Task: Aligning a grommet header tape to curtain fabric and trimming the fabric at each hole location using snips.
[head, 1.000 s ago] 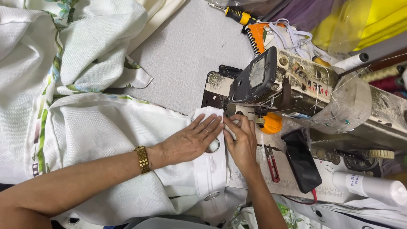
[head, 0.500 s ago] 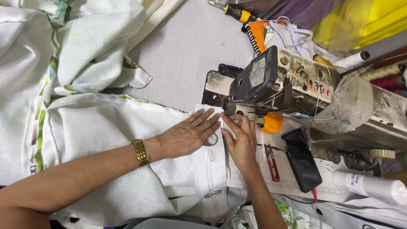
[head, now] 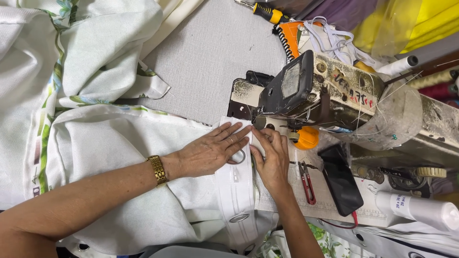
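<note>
Pressing flat with spread fingers, the left hand (head: 210,152) lies on the white eyelet tape (head: 236,191), which runs along the edge of the white curtain fabric (head: 110,157) toward the sewing machine (head: 315,93); nothing is pinched in it, the palm simply bears down. A metal eyelet ring (head: 237,157) shows just under its fingertips, and a second ring (head: 239,218) sits lower on the tape. The right hand (head: 272,160) rests beside it, fingers extended and touching the tape's front end close to the needle area, also open and flat. A gold watch (head: 157,169) circles the left wrist. The machine head overhangs the tape's front end and hides the needle. Right of the hands lie red-handled snips (head: 306,179) and a black phone (head: 340,180); an orange bobbin knob (head: 307,137) sits just beyond the right fingertips. A yellow-handled screwdriver (head: 265,12) lies well apart at the top.
</note>
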